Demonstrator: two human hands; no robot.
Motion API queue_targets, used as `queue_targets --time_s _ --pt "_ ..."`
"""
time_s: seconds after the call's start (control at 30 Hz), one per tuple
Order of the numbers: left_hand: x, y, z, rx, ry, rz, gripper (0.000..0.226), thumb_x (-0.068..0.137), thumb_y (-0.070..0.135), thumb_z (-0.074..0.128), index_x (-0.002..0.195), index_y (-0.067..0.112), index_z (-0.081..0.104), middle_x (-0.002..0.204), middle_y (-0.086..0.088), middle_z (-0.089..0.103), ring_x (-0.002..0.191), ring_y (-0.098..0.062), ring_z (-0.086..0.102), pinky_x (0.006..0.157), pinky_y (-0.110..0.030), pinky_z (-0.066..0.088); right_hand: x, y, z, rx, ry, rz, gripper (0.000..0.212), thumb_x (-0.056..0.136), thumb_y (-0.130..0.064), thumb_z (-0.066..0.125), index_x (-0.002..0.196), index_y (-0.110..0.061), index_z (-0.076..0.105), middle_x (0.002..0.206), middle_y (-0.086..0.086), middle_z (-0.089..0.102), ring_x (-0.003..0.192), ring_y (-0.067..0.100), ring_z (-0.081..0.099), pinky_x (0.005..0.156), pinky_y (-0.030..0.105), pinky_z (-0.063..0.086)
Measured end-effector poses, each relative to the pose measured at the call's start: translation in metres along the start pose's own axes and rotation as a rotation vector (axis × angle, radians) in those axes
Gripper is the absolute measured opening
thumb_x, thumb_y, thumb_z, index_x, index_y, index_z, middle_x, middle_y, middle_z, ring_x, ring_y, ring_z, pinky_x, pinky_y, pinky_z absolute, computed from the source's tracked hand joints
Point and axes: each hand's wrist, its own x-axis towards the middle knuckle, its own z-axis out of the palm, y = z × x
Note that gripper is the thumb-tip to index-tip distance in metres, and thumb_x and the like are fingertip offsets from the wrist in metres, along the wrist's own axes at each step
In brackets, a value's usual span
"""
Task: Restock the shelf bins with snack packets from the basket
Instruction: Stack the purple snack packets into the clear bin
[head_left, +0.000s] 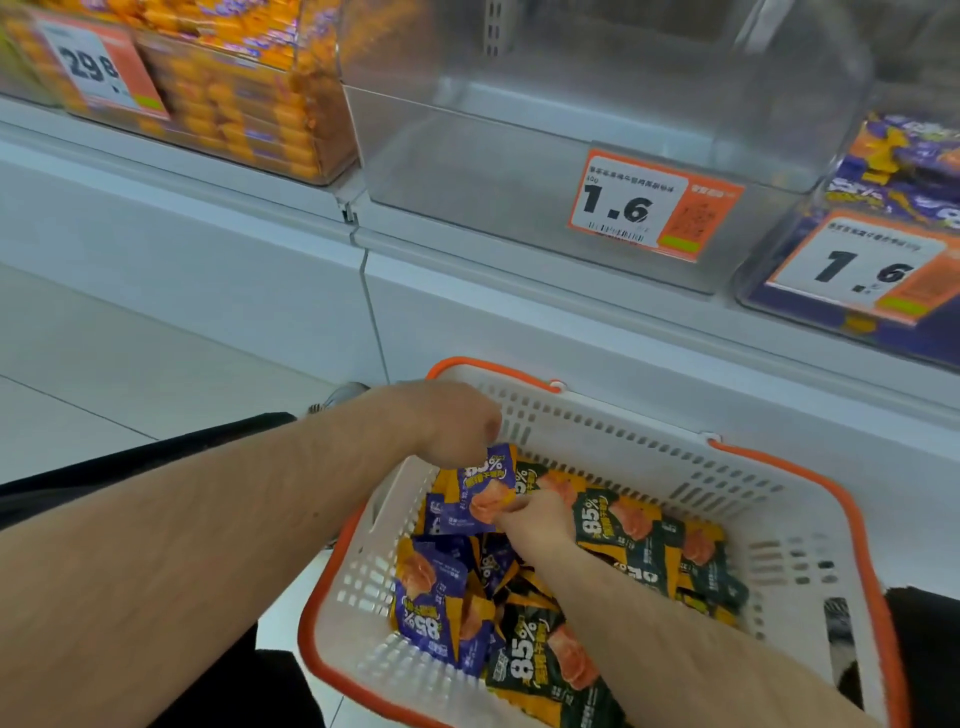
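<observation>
left hand (452, 421) grip: pinches purple packet (480, 491) top, fingers hidden | right hand (537, 519) grip: pinches its lower edge | packet: over basket (779, 525) | bin (519, 171): tag blurred

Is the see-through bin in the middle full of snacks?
No, the clear middle bin with the 1.6 price tag holds no packets; the snack packets lie in the basket below.
</observation>
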Motion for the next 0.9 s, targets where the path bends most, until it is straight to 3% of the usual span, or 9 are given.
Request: queue_targets --time_s 0.17,0.3,0.43,0.57,0.63,0.73,0.77,0.83,0.9 --pt "0.001 0.008 -0.008 -0.032 0.030 0.018 0.038 0.098 0.032 0.047 0.134 0.021 0.053 0.137 -0.001 0.054 0.121 -0.021 0.052 0.098 -0.031 0.042 0.001 -0.002 -0.039 0.264 0.018 0.034 0.023 0.082 0.006 0.055 0.080 -0.014 0.066 0.088 0.011 0.066 0.082 0.028 0.066 0.066 0.036 0.057" --pt "0.004 0.022 -0.022 -0.045 0.060 0.048 0.042 0.096 0.031 0.050 0.137 0.021 0.050 0.140 -0.001 0.051 0.125 -0.021 0.049 0.102 -0.032 0.040 -0.011 -0.002 -0.082 0.439 -0.091 0.047 0.028 0.088 0.011 0.047 0.082 -0.012 0.062 0.092 0.016 0.066 0.065 0.024 0.059 0.044 0.025 0.045" --pt "0.006 0.043 -0.043 -0.123 0.130 0.088 0.042 0.097 0.027 0.049 0.138 0.020 0.048 0.142 -0.001 0.050 0.127 -0.020 0.048 0.100 -0.028 0.038 -0.042 -0.007 -0.134 0.638 -0.127 -0.014 0.040 0.079 0.022 0.042 0.080 -0.007 0.070 0.080 0.012 0.070 0.070 0.023 0.064 0.055 0.027 0.049" --pt "0.010 0.056 -0.066 -0.247 0.188 0.031 0.052 0.095 0.039 0.052 0.142 0.021 0.041 0.144 -0.003 0.046 0.125 -0.022 0.050 0.102 -0.033 0.042 -0.078 -0.016 -0.185 0.730 -0.127 -0.198 0.051 0.072 0.027 0.041 0.078 -0.010 0.076 0.077 0.010 0.071 0.077 0.026 0.063 0.069 0.034 0.051" --pt "0.008 0.059 -0.082 -0.252 0.219 -0.030 0.048 0.093 0.043 0.052 0.133 0.016 0.050 0.136 -0.006 0.054 0.118 -0.023 0.054 0.097 -0.034 0.045 -0.095 -0.018 -0.209 0.729 -0.102 -0.305 0.055 0.074 0.028 0.038 0.072 -0.012 0.075 0.074 0.007 0.071 0.074 0.026 0.061 0.065 0.031 0.044" --pt "-0.005 0.061 -0.107 -0.378 0.270 -0.010 0.034 0.094 0.043 0.053 0.097 0.011 0.065 0.093 -0.007 0.067 0.078 -0.020 0.060 0.071 -0.031 0.047 -0.118 -0.017 -0.238 0.774 -0.030 -0.423 0.054 0.077 0.029 0.036 0.078 -0.010 0.074 0.079 0.010 0.072 0.077 0.030 0.061 0.068 0.034 0.042" --pt "-0.011 0.063 -0.115 -0.499 0.251 0.022 0.028 0.094 0.038 0.056 0.094 0.012 0.066 0.085 -0.005 0.066 0.070 -0.018 0.059 0.067 -0.031 0.048 -0.124 -0.017 -0.246 0.794 -0.006 -0.454 0.051 0.076 0.028 0.039 0.079 -0.009 0.073 0.082 0.012 0.072 0.079 0.032 0.061 0.071 0.037 0.042" --pt "-0.023 0.067 -0.128 -0.750 0.268 0.139 0.010 0.093 0.022 0.062 0.091 0.014 0.066 0.080 -0.004 0.067 0.069 -0.017 0.060 0.068 -0.032 0.052 -0.137 -0.018 -0.259 0.785 0.031 -0.526 0.038 0.068 0.021 0.050 0.079 -0.008 0.072 0.082 0.013 0.070 0.078 0.029 0.061 0.070 0.035 0.044" --pt "-0.028 0.074 -0.139 -0.877 0.415 0.273 0.007 0.085 0.016 0.071 0.084 0.014 0.065 0.079 -0.005 0.066 0.072 -0.018 0.059 0.068 -0.031 0.047 -0.149 -0.022 -0.272 0.714 0.080 -0.609 0.032 0.063 0.017 0.055 0.077 -0.008 0.068 0.071 0.005 0.069 0.064 0.017 0.061 0.059 0.025 0.045"
